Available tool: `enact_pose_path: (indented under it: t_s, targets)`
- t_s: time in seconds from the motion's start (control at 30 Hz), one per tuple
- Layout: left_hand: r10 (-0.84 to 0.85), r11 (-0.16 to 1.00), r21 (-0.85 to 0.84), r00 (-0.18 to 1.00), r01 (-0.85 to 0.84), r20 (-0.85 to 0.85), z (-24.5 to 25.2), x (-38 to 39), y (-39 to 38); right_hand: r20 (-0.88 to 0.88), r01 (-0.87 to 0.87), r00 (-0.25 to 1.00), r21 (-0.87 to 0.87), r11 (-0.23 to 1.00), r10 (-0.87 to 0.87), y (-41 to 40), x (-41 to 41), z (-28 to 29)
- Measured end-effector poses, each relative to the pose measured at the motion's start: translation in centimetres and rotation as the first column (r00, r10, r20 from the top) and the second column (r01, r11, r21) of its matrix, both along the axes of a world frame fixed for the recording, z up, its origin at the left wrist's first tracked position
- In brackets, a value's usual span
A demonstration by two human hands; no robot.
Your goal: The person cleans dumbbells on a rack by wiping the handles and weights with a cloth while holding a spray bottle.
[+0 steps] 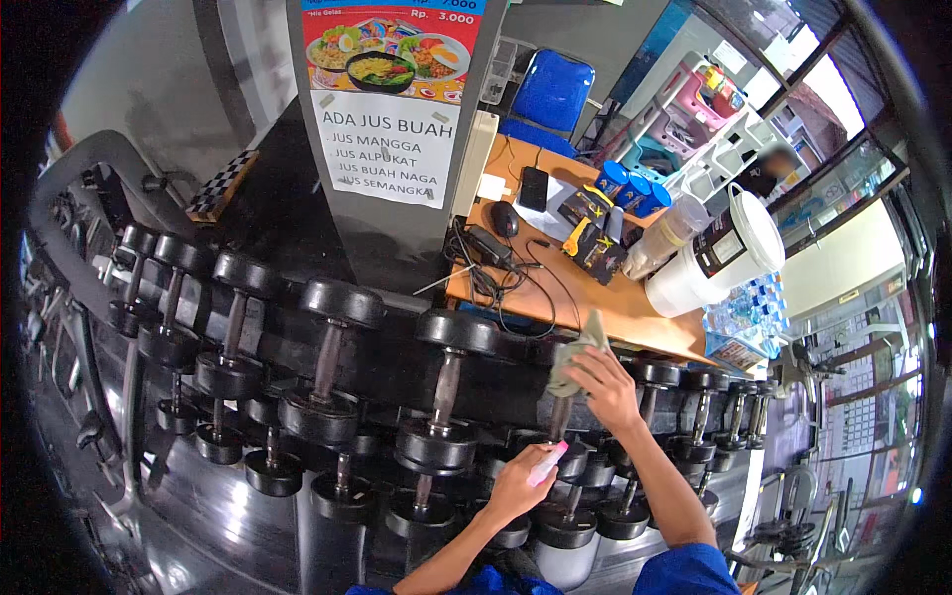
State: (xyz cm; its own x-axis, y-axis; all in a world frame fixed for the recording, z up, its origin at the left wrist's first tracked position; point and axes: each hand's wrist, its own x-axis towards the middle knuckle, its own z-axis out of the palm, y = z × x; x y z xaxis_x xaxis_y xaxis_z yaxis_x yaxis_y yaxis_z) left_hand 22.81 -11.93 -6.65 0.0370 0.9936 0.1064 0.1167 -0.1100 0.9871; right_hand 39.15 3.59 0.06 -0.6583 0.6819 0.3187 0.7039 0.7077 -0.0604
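Observation:
My right hand presses a grey-green cloth against the far head of a black dumbbell, whose metal handle shows below the cloth. My left hand, near that dumbbell's closer head, holds a small translucent bottle with a pink top. To the left in the same upper row lies another black dumbbell. More dumbbells rest in the lower row, among them one just below my hands.
Behind the rack stands a wooden desk with cables, a mouse, a phone, blue cans and a white bucket. A pillar with posters rises at the left. Bottled water sits at the desk's right end.

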Motion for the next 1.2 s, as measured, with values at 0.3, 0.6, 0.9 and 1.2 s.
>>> enact_pose_path:
  t_s: [0.3, 0.6, 0.9, 1.2]
  targets:
    - [-0.021, 1.0, 0.0, 1.0, 0.021, 0.005, -0.1, -0.1, 0.0, -0.405, 0.554, 0.511, -0.52, 0.65, -0.758, -0.8, 3.7, -6.1]
    - [-0.024, 0.999, -0.031, 1.0, 0.023, -0.018, -0.3, -0.5, 0.1, -0.201, 0.16, 0.963, -0.1, 0.982, -0.177, 2.2, -1.9, -0.5]
    - [0.024, 0.999, 0.022, 1.0, -0.024, -0.004, -0.8, 0.5, -0.2, 0.49, -0.011, 0.872, 0.003, 1.0, 0.008, 4.2, -8.6, -3.3]
    - [0.03, 0.999, 0.045, 1.0, -0.03, 0.005, -0.6, 0.0, -0.1, -0.402, 0.445, 0.792, -0.133, 0.885, -0.459, -2.3, -0.4, -1.6]
